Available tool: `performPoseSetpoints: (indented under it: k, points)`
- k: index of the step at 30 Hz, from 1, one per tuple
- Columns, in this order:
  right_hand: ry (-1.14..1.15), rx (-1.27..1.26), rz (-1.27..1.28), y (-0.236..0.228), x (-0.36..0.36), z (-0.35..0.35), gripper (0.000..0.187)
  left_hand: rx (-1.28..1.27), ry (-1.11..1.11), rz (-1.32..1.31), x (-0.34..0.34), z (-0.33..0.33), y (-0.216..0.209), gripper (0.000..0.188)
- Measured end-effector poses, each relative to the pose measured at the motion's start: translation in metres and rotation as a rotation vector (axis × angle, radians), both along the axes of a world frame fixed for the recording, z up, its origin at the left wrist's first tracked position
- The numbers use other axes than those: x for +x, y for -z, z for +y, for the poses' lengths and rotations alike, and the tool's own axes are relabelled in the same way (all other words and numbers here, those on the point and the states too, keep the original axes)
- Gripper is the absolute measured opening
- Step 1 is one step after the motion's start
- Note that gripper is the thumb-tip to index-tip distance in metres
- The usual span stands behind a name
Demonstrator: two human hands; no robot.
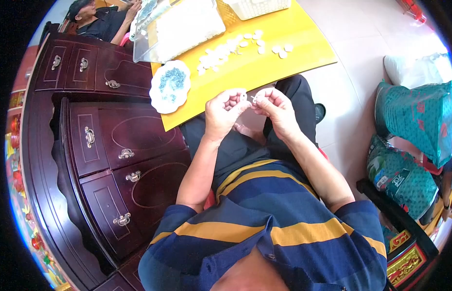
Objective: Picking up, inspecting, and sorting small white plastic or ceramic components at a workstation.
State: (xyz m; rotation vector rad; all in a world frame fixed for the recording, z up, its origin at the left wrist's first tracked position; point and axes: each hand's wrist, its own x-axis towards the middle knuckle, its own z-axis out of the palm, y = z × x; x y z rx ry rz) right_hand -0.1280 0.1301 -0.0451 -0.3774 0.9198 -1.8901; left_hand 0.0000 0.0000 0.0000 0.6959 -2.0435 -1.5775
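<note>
Above my lap, just off the near edge of the yellow table (296, 56), both hands are raised close together. My left hand (222, 114) is closed, pinching a small white disc-like piece (243, 97) between thumb and fingers. Facing it, my right hand (279, 111) pinches a tiny pale piece (253, 100), too small to name. The two pieces are nearly touching; whether they meet I cannot tell. Several white round pieces (218, 56) lie scattered on the table beyond my hands. A white scalloped plate (155, 97) at the table's left corner holds many small blue-grey bits (172, 80).
A clear bin (143, 46) heaped with white pieces and a white basket (257, 10) stand farther back. A dark wooden cabinet (102, 128) lines the left side. Teal sacks (415, 116) stand at right. Another person (102, 22) works at the far left.
</note>
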Motion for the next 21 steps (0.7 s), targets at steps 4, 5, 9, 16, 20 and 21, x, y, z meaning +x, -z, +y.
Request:
performPoseSetpoints:
  k: [4, 5, 9, 16, 20, 21]
  points:
    - [-0.009, 0.039, 0.059, -0.0027, 0.0014, 0.0024, 0.013, -0.030, 0.027, 0.001, -0.0020, 0.0009, 0.0000, 0.030]
    - [-0.011, 0.038, 0.073, -0.0029, 0.0013, 0.0033, 0.012, -0.049, 0.038, 0.011, -0.0025, 0.0017, 0.0004, 0.029]
    - [-0.021, 0.053, 0.095, -0.0044, -0.0003, 0.0026, 0.012, -0.050, 0.047, 0.010, -0.0035, 0.0009, 0.0015, 0.029]
    - [-0.027, 0.057, 0.131, -0.0040, -0.0010, 0.0023, 0.011, 0.002, 0.061, 0.022, -0.0038, -0.0012, 0.0045, 0.027]
    - [-0.036, 0.058, 0.120, -0.0041, -0.0002, 0.0020, 0.011, 0.027, 0.064, 0.006, -0.0043, -0.0019, 0.0041, 0.027]
    - [-0.035, 0.058, 0.119, -0.0035, -0.0004, 0.0019, 0.011, 0.027, 0.064, 0.005, -0.0049, -0.0016, 0.0030, 0.027]
